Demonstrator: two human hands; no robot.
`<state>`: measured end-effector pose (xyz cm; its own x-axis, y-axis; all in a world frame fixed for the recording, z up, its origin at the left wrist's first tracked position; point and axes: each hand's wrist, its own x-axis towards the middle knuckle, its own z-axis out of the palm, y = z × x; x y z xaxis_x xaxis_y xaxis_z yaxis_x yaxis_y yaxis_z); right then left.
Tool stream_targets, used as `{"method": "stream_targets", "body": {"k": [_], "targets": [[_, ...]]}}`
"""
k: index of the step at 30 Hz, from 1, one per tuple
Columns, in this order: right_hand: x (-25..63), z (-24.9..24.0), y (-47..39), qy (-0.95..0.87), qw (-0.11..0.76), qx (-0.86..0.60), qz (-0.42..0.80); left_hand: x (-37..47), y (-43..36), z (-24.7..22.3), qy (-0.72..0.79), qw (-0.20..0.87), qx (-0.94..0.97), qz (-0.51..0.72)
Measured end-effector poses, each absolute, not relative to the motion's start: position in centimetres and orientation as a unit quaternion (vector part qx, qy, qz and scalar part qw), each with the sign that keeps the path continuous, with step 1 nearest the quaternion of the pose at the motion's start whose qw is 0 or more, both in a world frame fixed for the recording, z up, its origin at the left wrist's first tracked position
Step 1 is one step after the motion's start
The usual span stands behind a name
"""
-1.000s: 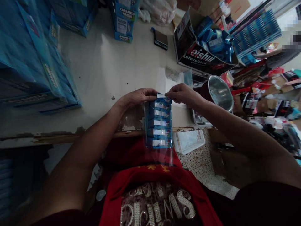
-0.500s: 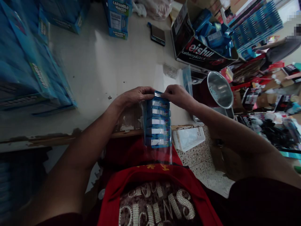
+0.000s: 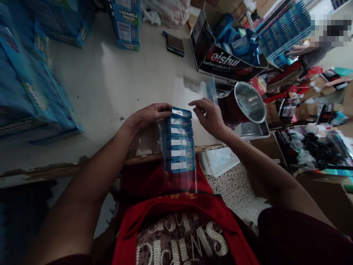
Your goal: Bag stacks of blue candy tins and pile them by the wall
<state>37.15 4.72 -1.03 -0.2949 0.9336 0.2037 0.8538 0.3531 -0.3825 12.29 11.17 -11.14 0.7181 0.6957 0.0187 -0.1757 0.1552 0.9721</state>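
Observation:
A row of small blue candy boxes (image 3: 180,142) lies in a clear plastic bag (image 3: 180,184), stretching from the table's front edge over my lap. My left hand (image 3: 154,113) pinches the far left corner of the bag, beside the farthest blue box (image 3: 181,112). Slightly right of that box, my right hand (image 3: 208,115) is off the bag, its fingers apart and partly curled, with nothing in them. A white sheet (image 3: 182,88) lies on the table beyond my hands.
A carton (image 3: 220,66) of blue packs stands back right, near a metal pot (image 3: 250,103). Large blue display boxes (image 3: 33,88) in plastic fill the left side. A small dark scale-like device (image 3: 175,45) sits at the back. A person (image 3: 314,55) is at far right.
My right hand has let go of the bag's end and moved right, its fingers opening. My left hand keeps its hold. The view has shifted a little.

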Motion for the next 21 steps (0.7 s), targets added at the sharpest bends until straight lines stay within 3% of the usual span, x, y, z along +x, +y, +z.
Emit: {"method": "stream_targets", "body": {"k": [5,8,14,21], "targets": [[35.7,-0.7,2.7,-0.877,-0.014,-0.477,-0.059,12.1,11.3,-11.0,0.220,0.739,0.556,0.311],[35.0,-0.6,2.6,-0.877,-0.078,-0.463,-0.107,12.0,11.3,-10.9,0.220,0.747,0.548,0.305],[34.6,0.8,4.2,-0.916,-0.121,-0.370,-0.103,12.3,11.3,-11.7,0.249,0.729,0.551,0.320],[34.3,0.3,6.9,-0.946,-0.088,-0.310,-0.020,12.3,11.5,-12.5,0.293,0.708,0.550,0.332]]}}
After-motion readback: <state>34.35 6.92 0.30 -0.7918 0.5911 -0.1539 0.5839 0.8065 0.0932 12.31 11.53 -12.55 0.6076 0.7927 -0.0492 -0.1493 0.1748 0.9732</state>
